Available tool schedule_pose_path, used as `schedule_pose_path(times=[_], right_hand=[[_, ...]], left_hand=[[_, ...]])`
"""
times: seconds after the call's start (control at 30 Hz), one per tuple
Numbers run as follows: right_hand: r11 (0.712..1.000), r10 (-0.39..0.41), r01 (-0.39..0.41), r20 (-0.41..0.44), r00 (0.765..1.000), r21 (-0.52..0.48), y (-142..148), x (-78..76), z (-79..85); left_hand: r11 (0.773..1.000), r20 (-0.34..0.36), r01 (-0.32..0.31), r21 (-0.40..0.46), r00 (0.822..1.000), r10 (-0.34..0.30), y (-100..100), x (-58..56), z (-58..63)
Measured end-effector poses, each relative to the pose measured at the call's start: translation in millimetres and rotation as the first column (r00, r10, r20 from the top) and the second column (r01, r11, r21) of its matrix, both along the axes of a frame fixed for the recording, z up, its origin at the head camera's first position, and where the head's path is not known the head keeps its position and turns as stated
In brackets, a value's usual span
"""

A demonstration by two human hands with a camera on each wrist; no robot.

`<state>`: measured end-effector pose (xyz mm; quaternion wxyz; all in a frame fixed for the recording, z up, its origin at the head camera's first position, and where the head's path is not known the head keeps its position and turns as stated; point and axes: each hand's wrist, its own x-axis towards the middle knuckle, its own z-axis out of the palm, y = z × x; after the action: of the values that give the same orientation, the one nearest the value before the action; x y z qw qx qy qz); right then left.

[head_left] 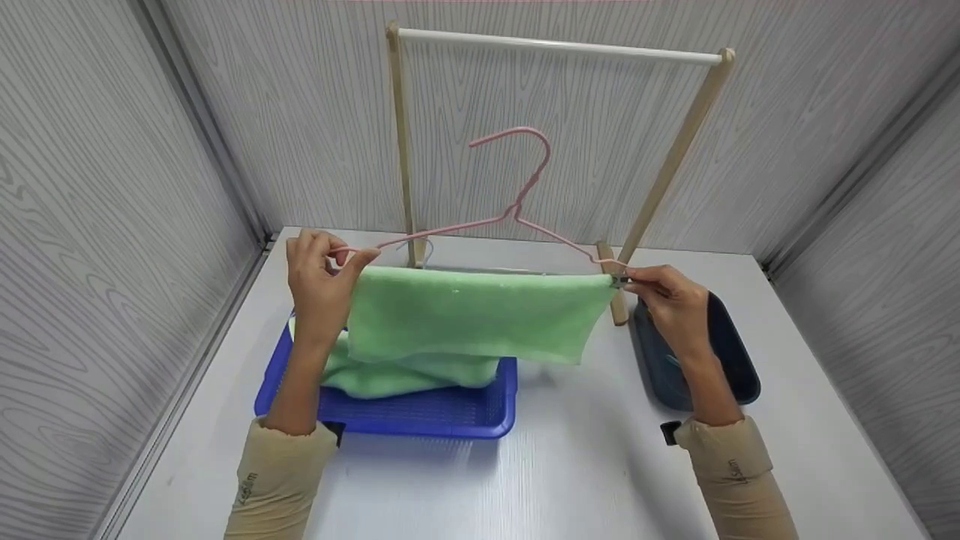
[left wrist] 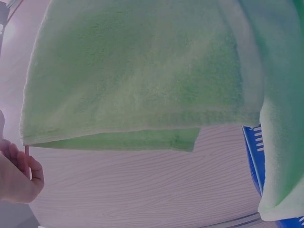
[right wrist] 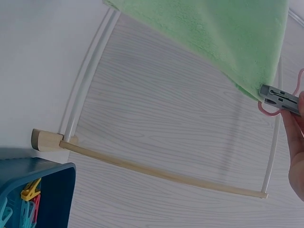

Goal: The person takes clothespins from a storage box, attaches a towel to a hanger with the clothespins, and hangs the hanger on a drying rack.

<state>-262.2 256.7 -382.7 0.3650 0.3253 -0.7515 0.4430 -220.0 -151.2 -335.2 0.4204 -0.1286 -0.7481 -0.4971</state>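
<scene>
As the head view shows it, the pink hanger is held in midair, its long axis running from nine o'clock to three, its neck rising toward one and its hook curling over so that the tip points to nine. The green towel hangs along it, top edge nearly level, lower edge falling toward six. The left hand is at the hanger's nine o'clock end, its fingers bent and closed to a pinch with the thumb on the wire; its forearm slants up from seven. The right hand, at the three o'clock end, pinches a grey clip at the towel's corner, fingertips nearly together, forearm rising from five and leaning toward eleven. From the towel, the blue basket sits toward seven, the rack's white bar toward twelve.
</scene>
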Motion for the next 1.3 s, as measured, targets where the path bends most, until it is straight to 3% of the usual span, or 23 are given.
schedule_pose_path(times=[0.13,0.43,0.7,0.8,0.93,1.07,1.3], right_hand=[[0.999,-0.02,0.02,-0.009,1.0,0.049,-1,0.7,-0.8],[0.988,-0.12,0.118,0.012,0.993,0.102,-1,1.9,-1.1],[1.0,0.005,-0.001,0.134,0.991,-0.029,-2,3.7,0.3],[0.998,0.031,-0.023,0.14,0.99,-0.056,-3,4.1,1.1],[0.994,0.072,-0.061,0.124,0.99,-0.088,-3,4.5,2.6],[0.993,0.065,-0.052,0.128,0.99,-0.102,-3,5.8,4.3],[0.994,0.027,-0.011,0.146,0.989,-0.112,-9,15.1,11.2]], left_hand=[[1.0,0.029,-0.005,0.006,1.0,0.004,-1,-3.5,-4.8],[0.999,0.016,0.021,0.027,1.0,-0.022,7,10.2,9.2],[1.0,0.073,0.01,0.027,0.997,-0.012,8,14.7,10.9],[1.0,0.096,0.006,0.03,0.995,-0.009,7,14.1,9.3],[0.999,0.106,0.029,0.034,0.994,-0.032,0,4.6,-0.9],[0.999,0.099,0.049,0.009,0.994,-0.05,-6,-4.2,-11.9],[0.998,0.057,0.004,-0.064,0.998,0.0,-4,-6.4,-16.5]])
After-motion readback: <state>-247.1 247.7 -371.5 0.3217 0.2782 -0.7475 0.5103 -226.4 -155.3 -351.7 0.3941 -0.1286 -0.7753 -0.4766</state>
